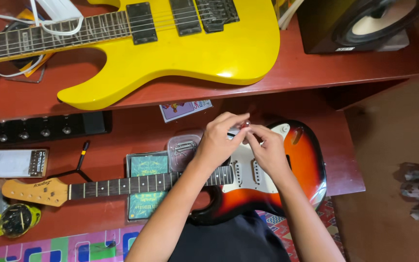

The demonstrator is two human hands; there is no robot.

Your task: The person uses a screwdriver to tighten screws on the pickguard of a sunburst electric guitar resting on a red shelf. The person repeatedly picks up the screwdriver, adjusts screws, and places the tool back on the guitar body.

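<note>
- I am pinching a small silvery part between the fingertips of both hands, just above the sunburst electric guitar; what the part is, I cannot tell, as it is too small and blurred.
- My left hand is closing thumb and forefinger on the part's left end, with the wrist crossing over the guitar's neck.
- My right hand is gripping the same part from the right, hovering over the white pickguard.
- The sunburst guitar is lying flat on the lower red worktop, its body to the right and its pale headstock to the left.
- Just beside my left hand, a clear plastic box with metal pieces is sitting above the neck, and green string packets are lying under the neck.
- Further left, a black strip with knobs and a metal bridge plate are resting on the worktop.
- On the upper shelf, a yellow electric guitar is lying, with a black speaker standing to its right.
</note>
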